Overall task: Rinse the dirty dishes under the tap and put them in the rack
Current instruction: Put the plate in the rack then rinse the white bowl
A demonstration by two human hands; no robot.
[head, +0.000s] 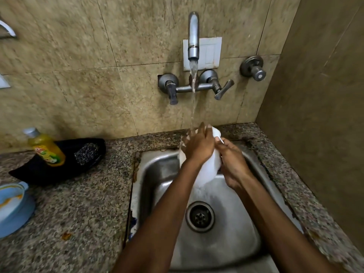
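Rinsing is underway but nowhere near finished, I'd say. Water runs from the tap [193,42] in a thin stream and lands right on the white dish [204,166], which is held over the steel sink [157,170], up near its back edge and above the drain [200,216]. The left hand [198,144] lies across the top of the dish with the fingers spread a bit and pressed flat on it, like it's rubbing the surface, while the right hand [233,164] grips the dish from the right side, fingers curled around its edge. So both hands are clamped on the same piece. As for what's left: there's a stack of blue dishes [11,205] on the counter [78,213] at the far left, and the top one has orange smears in it, so that's clearly not washed yet. No rack shows anywhere in view (could be off to a side, can't tell), so I can't say whether anything has been put away. The white dish itself looks smooth and plain, tilted with its lower edge pointing down into the sink, and water sheets off it. It's blurry enough that I can't tell whether it's a plate or a bowl, or whether any dirt is on it. A soap bottle [46,148] and a dark scrubber [86,153] sit on a black tray [29,170] nearby, untouched.
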